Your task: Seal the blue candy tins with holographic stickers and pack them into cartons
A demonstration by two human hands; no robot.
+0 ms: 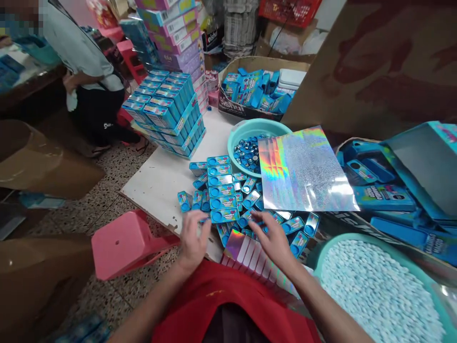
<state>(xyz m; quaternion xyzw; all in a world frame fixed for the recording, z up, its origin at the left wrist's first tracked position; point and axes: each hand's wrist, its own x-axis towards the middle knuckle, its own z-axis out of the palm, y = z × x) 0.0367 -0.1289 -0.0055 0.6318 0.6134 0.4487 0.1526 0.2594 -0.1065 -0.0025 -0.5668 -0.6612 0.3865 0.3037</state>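
Note:
Small blue candy boxes [222, 190] lie in a neat column and a loose heap on a white board [160, 178]. My left hand [194, 238] curls its fingers at the near end of the column, touching the closest box [224, 215]. My right hand [273, 238] rests with spread fingers on the loose boxes beside it. Under my right hand lies a strip of holographic stickers [250, 255]. A large holographic sheet [303, 171] leans over the heap.
A teal bowl of small round pieces [250, 150] sits behind the boxes. A basin of white tablets [374, 290] is at right. Stacked blue boxes [166, 112], a cardboard box [257, 90], a pink stool [124, 243], and another person [82, 62] at left.

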